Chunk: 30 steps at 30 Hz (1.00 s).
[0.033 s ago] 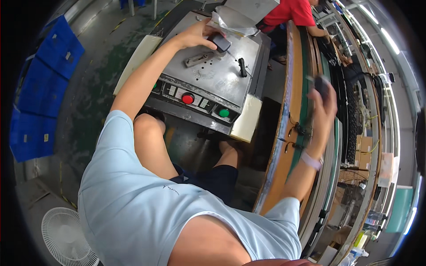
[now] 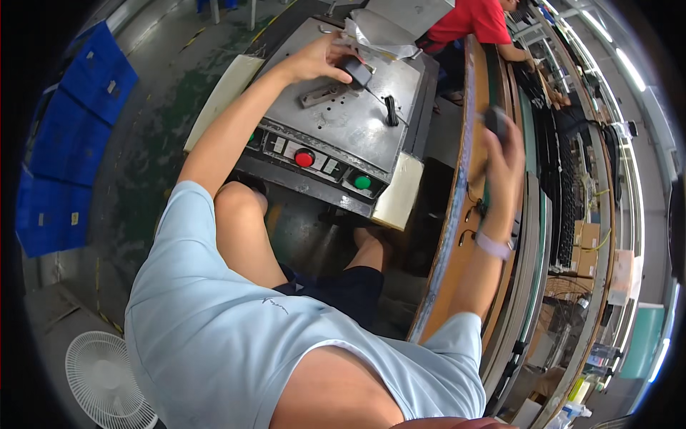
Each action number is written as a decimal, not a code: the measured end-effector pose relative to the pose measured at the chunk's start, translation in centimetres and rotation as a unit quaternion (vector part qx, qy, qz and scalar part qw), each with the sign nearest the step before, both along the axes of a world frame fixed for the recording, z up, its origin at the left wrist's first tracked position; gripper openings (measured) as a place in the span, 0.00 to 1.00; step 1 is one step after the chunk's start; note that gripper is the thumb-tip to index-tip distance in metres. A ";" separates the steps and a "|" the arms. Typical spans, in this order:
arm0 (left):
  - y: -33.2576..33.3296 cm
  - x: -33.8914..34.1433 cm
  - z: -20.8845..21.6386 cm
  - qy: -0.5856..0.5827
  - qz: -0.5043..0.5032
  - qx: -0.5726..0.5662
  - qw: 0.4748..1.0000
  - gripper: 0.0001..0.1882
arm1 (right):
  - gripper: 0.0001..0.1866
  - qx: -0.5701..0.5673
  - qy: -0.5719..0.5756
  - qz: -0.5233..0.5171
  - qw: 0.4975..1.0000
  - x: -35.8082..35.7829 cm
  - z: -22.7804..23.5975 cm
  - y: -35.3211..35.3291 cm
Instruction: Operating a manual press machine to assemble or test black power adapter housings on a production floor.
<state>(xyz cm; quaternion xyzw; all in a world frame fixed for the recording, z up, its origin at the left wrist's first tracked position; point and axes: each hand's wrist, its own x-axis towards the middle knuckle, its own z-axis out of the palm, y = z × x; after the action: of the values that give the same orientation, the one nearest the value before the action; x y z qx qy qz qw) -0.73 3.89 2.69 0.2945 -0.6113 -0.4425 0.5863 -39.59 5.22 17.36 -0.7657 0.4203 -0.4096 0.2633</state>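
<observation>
A black power adapter is gripped by my left hand over the metal top plate of a machine. Its thin cable runs to a tied black cable bundle lying on the plate. Near the adapter is a worn metal fixture block. To the right, above the long bench, my right hand closes around a dark, blurred block-shaped object; its exact kind cannot be made out.
The machine front carries a red button and a green button. A long wooden-edged bench runs along my right. Beyond the machine, a person in a red shirt works. Blue bins and a white fan stand left.
My right hand has moved left and slightly away from me over the bench, still with the dark object. My left hand stays on the adapter.
</observation>
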 end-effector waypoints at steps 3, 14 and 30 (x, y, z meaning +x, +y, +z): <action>3.3 -2.5 -0.1 0.074 -0.030 0.046 0.996 0.44 | 0.25 -0.005 -0.023 0.082 0.996 7.0 -8.1 -6.0; 9.9 -13.4 2.2 -0.259 -0.110 -0.068 0.957 0.36 | 0.34 -0.197 0.288 0.254 0.902 19.0 -12.5 -9.9; 22.2 0.8 3.4 0.238 0.245 0.119 0.932 0.28 | 0.43 -0.014 0.344 0.226 0.911 3.7 -9.9 3.7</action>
<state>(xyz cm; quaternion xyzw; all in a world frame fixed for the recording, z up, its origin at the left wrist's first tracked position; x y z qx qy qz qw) 0.04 26.12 6.05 0.3886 -0.3055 -0.4116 0.7656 -35.86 8.91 7.43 -0.9373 0.2949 -0.0566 0.1772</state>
